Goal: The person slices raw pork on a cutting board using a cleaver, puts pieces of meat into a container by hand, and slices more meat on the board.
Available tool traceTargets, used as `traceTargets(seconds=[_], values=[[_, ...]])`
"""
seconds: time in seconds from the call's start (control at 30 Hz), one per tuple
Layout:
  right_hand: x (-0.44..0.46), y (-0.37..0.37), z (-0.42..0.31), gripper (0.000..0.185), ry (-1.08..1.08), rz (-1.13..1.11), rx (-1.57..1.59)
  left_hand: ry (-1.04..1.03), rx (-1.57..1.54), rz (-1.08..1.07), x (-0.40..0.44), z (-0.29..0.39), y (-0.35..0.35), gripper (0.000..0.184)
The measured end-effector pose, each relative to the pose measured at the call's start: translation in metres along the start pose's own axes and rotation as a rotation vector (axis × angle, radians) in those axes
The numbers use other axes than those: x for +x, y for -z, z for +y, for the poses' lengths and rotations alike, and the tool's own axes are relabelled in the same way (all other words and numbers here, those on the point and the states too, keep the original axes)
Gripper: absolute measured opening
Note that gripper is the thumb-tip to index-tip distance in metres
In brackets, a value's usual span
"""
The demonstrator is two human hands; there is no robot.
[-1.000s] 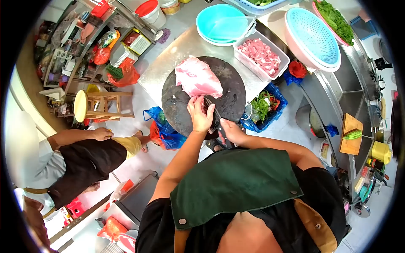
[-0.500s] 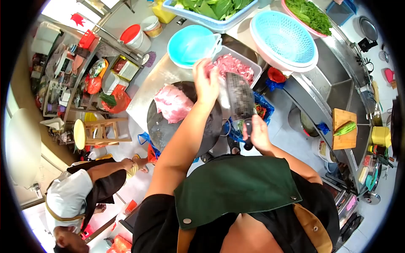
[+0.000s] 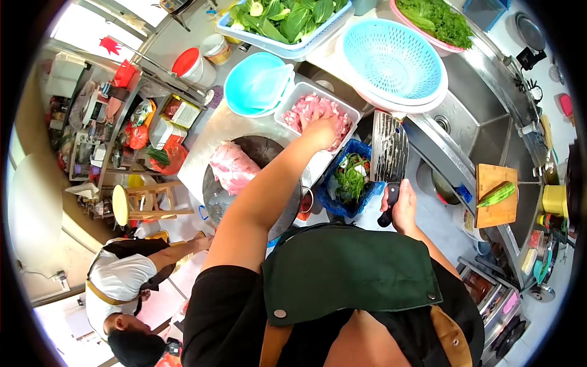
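Note:
My left hand (image 3: pixel 320 131) reaches down into the sliced meat (image 3: pixel 309 110) in a clear plastic tub (image 3: pixel 353 112); its fingertips are hidden among the pieces. Off to the right, my right hand (image 3: pixel 402 207) grips the black handle of a wide cleaver (image 3: pixel 389 147), whose blade points away from me and has bits stuck to it. A large piece of raw meat (image 3: pixel 232 168) lies on the round dark chopping block (image 3: pixel 244 208), left of my left forearm.
Beyond the tub are a turquoise basin (image 3: pixel 247 82), a blue colander (image 3: pixel 391 58) and a crate of greens (image 3: pixel 278 43). A blue-lined bin (image 3: pixel 342 205) stands between my arms. A wooden board (image 3: pixel 492 211) lies by the sink at right. Another person (image 3: pixel 122 272) bends at lower left.
My left hand has moved from the meat on the block over to the tub and down into it. The cleaver, in my right hand, has moved off the block to the right.

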State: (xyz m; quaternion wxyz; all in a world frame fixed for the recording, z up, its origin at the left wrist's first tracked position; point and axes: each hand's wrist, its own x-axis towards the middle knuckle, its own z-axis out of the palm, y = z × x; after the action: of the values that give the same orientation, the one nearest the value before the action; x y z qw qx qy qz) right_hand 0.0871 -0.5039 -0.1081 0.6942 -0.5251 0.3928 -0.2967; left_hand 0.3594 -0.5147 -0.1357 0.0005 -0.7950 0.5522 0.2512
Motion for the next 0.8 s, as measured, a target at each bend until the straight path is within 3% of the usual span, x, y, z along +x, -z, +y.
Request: traceTargets(seconds=[0.03,0.07,0.17,0.27,0.3,0.4,0.47,0.53,0.57,0.6,0.63,0.67,0.73,0.77,0.8], values=[[0.005,0.002,-0.001,0.055,0.002,-0.009,0.0,-0.021,0.093,0.247,-0.001,-0.003,-0.008,0.04],[0.01,0.003,-0.002,0.052,0.029,-0.043,-0.002,-0.012,0.093,0.253,0.001,-0.008,-0.012,0.04],[0.022,-0.001,-0.006,0.05,0.038,-0.069,0.022,-0.063,0.008,0.792,0.0,-0.022,-0.023,0.03],[0.029,-0.004,-0.005,0.05,0.001,-0.09,0.065,0.058,-0.179,0.645,-0.015,-0.02,-0.024,0.033],[0.031,-0.005,-0.004,0.05,0.009,-0.098,0.035,-0.02,-0.17,0.798,-0.022,-0.024,-0.028,0.036],[0.033,-0.013,0.003,0.049,-0.003,-0.137,0.0,-0.103,-0.365,0.974,-0.069,-0.039,-0.034,0.035],[0.033,-0.017,0.009,0.047,0.005,-0.191,0.009,-0.091,-0.433,1.255,-0.102,-0.066,-0.061,0.028],[0.032,-0.025,0.011,0.045,0.0,-0.226,0.001,0.302,-0.279,1.363,-0.146,-0.091,-0.079,0.031],[0.031,-0.027,0.015,0.044,-0.004,-0.276,-0.043,0.639,-0.83,1.156,-0.16,-0.126,-0.103,0.036],[0.031,-0.029,0.017,0.043,-0.006,-0.326,-0.088,0.839,-0.569,1.47,-0.165,-0.129,-0.109,0.041],[0.03,-0.035,0.018,0.041,0.045,-0.378,-0.102,1.049,-0.693,1.435,-0.159,-0.171,-0.142,0.052],[0.028,-0.04,0.02,0.039,0.057,-0.417,-0.126,0.902,-1.525,1.341,-0.164,-0.183,-0.138,0.044],[0.028,-0.052,0.025,0.036,0.056,-0.489,-0.193,0.807,-1.755,0.969,-0.176,-0.185,-0.103,0.029],[0.026,-0.06,0.022,0.034,0.058,-0.536,-0.22,0.861,-1.844,0.899,-0.173,-0.186,-0.096,0.022],[0.025,-0.067,0.023,0.033,0.067,-0.587,-0.262,0.944,-1.739,0.76,-0.175,-0.189,-0.089,0.021]])
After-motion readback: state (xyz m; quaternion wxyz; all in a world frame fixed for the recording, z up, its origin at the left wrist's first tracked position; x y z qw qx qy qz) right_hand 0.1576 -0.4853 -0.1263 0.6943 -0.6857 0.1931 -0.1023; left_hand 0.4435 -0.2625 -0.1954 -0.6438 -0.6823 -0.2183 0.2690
